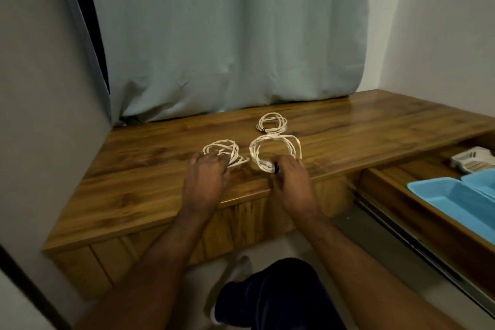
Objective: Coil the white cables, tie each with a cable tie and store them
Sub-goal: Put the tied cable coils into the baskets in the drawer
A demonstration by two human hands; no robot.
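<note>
1. Our right hand [290, 177] pinches a small black cable tie [276, 168] at the six o'clock edge of the large round white cable coil [276, 151].
2. Our left hand [206, 173] rests curled fingers on the looser white cable bundle [225, 151] at nine o'clock; we cannot tell whether it grips.
3. At twelve o'clock, a small white coil [272, 123] looks tied already.
4. At three o'clock, the open wooden drawer [401, 195] holds a blue plastic tray [450, 195]; we judge storing is still left.
</note>
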